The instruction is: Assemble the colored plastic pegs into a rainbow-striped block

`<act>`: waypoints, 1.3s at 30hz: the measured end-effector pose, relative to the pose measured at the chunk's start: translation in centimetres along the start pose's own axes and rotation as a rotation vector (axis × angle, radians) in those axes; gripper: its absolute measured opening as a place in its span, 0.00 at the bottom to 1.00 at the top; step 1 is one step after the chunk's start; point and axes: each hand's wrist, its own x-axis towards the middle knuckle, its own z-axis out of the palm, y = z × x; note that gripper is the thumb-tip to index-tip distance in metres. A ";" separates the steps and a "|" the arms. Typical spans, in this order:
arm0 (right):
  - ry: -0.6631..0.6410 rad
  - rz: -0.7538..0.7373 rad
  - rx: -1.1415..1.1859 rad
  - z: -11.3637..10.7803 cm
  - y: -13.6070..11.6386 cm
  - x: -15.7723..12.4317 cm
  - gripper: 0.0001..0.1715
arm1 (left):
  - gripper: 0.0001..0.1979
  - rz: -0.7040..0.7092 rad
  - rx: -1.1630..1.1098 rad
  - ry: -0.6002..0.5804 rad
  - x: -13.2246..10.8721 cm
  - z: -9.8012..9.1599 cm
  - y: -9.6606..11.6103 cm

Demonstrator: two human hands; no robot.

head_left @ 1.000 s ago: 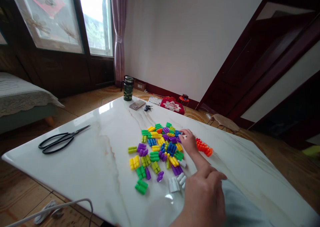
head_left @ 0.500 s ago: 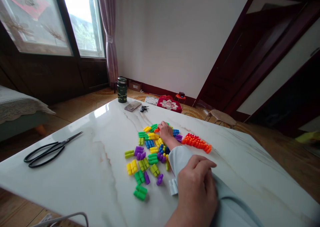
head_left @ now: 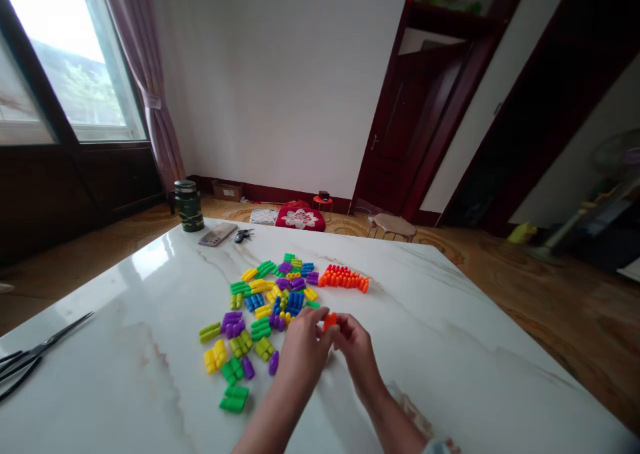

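My left hand and my right hand meet over the white marble table, both pinching one small orange block between their fingertips. Just beyond and to the left of them lies a loose pile of coloured plastic blocks in yellow, green, purple and blue. A joined row of orange blocks lies past the pile on its right side.
Black scissors lie at the table's left edge. A dark green cup, a phone and keys sit at the far left corner. A red cushion and a small stool are on the floor beyond.
My right hand drew back from the far side of the pile with an orange block. My left hand came up to meet it. The camera swung to the right.
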 end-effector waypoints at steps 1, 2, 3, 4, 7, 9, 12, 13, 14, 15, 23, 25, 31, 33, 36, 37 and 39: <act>-0.014 0.006 0.006 -0.1 -0.1 -0.6 0.19 | 0.14 0.034 0.013 -0.045 -0.1 0.3 -0.1; -0.023 0.008 0.018 -0.2 -0.2 -1.1 0.19 | 0.13 0.067 0.030 -0.059 -0.1 0.7 -0.2; -0.025 0.008 0.035 -0.2 -0.2 -1.4 0.19 | 0.13 0.097 0.046 -0.047 -0.2 1.0 -0.3; -0.021 0.008 0.052 -0.2 -0.2 -1.6 0.18 | 0.13 0.122 0.058 -0.023 -0.3 1.3 -0.5; 0.025 0.037 0.061 -0.3 0.0 -1.9 0.19 | 0.14 0.154 0.063 0.031 -0.5 2.0 -1.1; 0.103 0.070 0.025 -0.4 0.2 -2.0 0.23 | 0.13 0.148 0.062 0.055 -0.5 2.3 -1.6; 0.206 0.107 0.003 -0.6 0.0 -2.1 0.29 | 0.13 0.129 0.055 0.114 0.3 2.5 -2.2; 0.210 0.120 0.013 -0.7 -0.2 -2.1 0.29 | 0.13 0.114 0.039 0.127 0.9 2.6 -2.5; 0.208 0.136 0.029 -0.9 -0.5 -2.1 0.28 | 0.13 0.090 0.014 0.131 1.5 2.8 -2.8; 0.204 0.154 0.046 -1.0 -0.8 -2.1 0.27 | 0.13 0.049 -0.016 0.136 2.4 3.0 -3.2; 0.175 0.175 0.108 -2.4 -1.9 -1.9 0.18 | 0.13 -0.230 -0.028 0.153 10.5 6.0 -7.0; 0.152 0.176 0.104 -2.5 -1.9 -2.0 0.16 | 0.12 -0.239 0.012 0.122 12.3 6.1 -7.7; 0.094 0.200 0.107 -2.5 -2.0 -1.9 0.17 | 0.11 -0.282 0.148 0.038 16.1 5.6 -9.2; 0.075 0.202 0.110 -2.5 -2.1 -1.7 0.18 | 0.10 -0.293 0.176 0.021 17.1 5.5 -9.5; 0.051 0.196 0.108 -2.6 -2.0 -1.6 0.18 | 0.13 -0.287 0.178 0.055 18.2 5.6 -9.8; 0.044 0.199 0.104 -2.6 -2.0 -1.6 0.17 | 0.13 -0.284 0.169 0.082 18.5 5.6 -9.9; 0.036 0.208 0.095 -2.6 -1.8 -1.7 0.16 | 0.12 -0.283 0.138 0.147 18.6 5.7 -10.2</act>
